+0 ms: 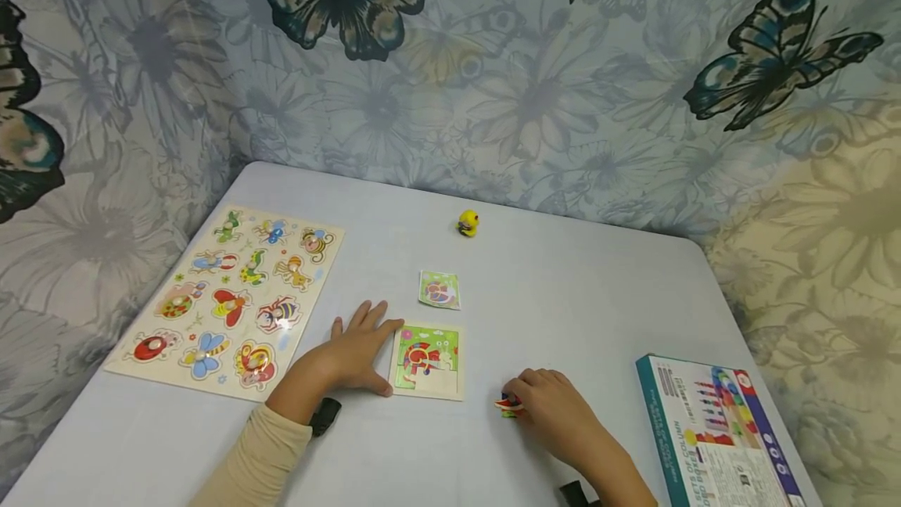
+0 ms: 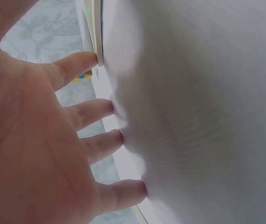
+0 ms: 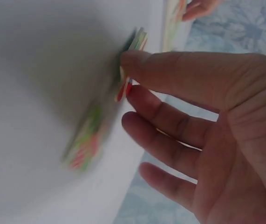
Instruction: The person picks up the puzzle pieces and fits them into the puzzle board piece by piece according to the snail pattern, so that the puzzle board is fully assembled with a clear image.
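A small square jigsaw board (image 1: pixel 454 391) lies on the table, its green picture with a red figure partly filled. My left hand (image 1: pixel 360 350) is spread at its left side, thumb and index finger touching the edge. In the left wrist view its fingertips rest on the tabletop and one meets the board's edge (image 2: pixel 98 32). Right of the board, my right hand (image 1: pixel 556 417) pinches a small colourful puzzle piece (image 3: pixel 139 39) between thumb and fingers. A blurred green and red puzzle piece (image 3: pixel 84 144) lies on the table beneath it in the right wrist view.
A large insect puzzle board (image 1: pixel 200 319) lies on the left. Behind the small board are a square picture card (image 1: pixel 439 290) and a yellow toy figure (image 1: pixel 468 224). A boxed set (image 1: pixel 725 433) sits at the right edge. Patterned walls border the table.
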### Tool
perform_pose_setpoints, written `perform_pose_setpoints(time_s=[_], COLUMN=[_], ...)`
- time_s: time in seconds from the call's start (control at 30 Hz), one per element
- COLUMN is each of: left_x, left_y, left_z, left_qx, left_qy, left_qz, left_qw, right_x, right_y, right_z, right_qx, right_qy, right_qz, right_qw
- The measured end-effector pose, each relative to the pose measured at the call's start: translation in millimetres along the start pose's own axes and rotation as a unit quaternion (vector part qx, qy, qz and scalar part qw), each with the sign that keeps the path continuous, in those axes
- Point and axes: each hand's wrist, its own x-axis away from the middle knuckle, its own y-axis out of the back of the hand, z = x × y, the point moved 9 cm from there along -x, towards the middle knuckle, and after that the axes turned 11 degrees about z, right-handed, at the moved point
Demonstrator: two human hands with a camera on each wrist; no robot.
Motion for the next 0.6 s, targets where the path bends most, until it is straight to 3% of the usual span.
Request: perform_pose_setpoints(time_s=[0.4,0.6], left_x=[-1.7,-1.7], left_y=[-0.2,-0.1], left_z=[-0.5,0.7], left_qx=[-0.006,-0.009], left_qy=[0.002,0.003], left_qz=[0.001,0.003], left_qw=[1.0,1.0], right_x=[-47.0,-61.7], right_y=[16,13], right_z=[64,79], right_qx=[0.017,0.014], right_qy=[0.133,0.155], right_qz=[-0.035,-0.037], right_qw=[0.9903,0.9871])
